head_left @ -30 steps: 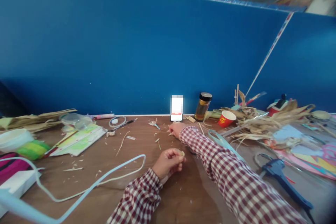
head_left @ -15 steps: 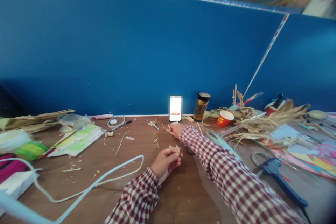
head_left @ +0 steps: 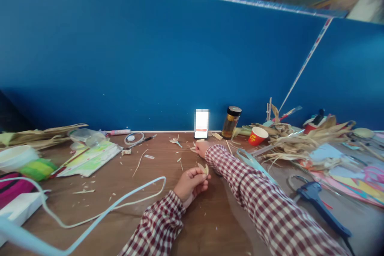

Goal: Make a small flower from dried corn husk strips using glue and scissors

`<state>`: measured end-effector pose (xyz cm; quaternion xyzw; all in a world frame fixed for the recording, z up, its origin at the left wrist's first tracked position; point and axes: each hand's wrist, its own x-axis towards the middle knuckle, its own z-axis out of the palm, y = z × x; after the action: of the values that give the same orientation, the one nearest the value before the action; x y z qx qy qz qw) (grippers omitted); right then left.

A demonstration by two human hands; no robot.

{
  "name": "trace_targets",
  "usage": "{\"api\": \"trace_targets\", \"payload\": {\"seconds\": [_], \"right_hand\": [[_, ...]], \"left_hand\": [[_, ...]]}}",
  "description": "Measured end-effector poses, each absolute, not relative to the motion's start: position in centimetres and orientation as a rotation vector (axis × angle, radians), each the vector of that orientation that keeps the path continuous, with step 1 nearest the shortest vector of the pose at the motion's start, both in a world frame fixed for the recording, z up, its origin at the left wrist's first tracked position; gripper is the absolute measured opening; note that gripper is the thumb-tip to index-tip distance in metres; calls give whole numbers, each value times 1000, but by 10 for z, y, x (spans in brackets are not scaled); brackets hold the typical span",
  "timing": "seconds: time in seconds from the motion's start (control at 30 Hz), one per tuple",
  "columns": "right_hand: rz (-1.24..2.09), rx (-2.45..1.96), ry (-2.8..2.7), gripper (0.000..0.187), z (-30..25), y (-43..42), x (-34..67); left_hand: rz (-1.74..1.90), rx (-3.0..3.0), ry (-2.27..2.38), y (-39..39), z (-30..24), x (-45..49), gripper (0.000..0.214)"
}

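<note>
My left hand (head_left: pixel 191 186) is closed in a pinch over the middle of the table, with a small pale piece of dried corn husk (head_left: pixel 205 169) standing up between thumb and fingertips. Farther out, my right hand (head_left: pixel 202 149) reaches down to the tabletop just in front of a propped phone (head_left: pixel 201 133). Its fingers are curled together at some pale husk scraps (head_left: pixel 193 149); whether one is gripped I cannot make out. A small flower-like husk piece with a light blue stem (head_left: pixel 177 142) lies to the left of that hand.
A lidded jar of amber liquid (head_left: pixel 231 123) and a red paper cup (head_left: pixel 258 136) stand right of the phone. Dried husks (head_left: pixel 309 140) pile up at right, near a blue glue gun (head_left: pixel 322 206). A pale cable (head_left: pixel 120 204) loops across the left foreground.
My hands stay in nearly the same places. The husk piece in my left hand has turned slightly and shows more upright. The view has shifted a little.
</note>
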<state>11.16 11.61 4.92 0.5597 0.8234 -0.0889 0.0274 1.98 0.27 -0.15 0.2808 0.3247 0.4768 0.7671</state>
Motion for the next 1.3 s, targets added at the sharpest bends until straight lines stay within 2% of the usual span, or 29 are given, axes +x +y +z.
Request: {"api": "trace_targets", "payload": {"seconds": [0.47, 0.9, 1.13, 1.3], "right_hand": [[-227, 1714, 2613, 13, 39, 121, 113], [-214, 1722, 2693, 20, 36, 115, 113], [-446, 1945, 2802, 17, 42, 112, 121], [-882, 2179, 2826, 20, 43, 99, 131]], "left_hand": [[1039, 628, 681, 2, -4, 20, 23], [1052, 613, 691, 2, -4, 21, 19], [1068, 586, 688, 2, -3, 20, 16], [1170, 515, 709, 5, -3, 15, 12]]}}
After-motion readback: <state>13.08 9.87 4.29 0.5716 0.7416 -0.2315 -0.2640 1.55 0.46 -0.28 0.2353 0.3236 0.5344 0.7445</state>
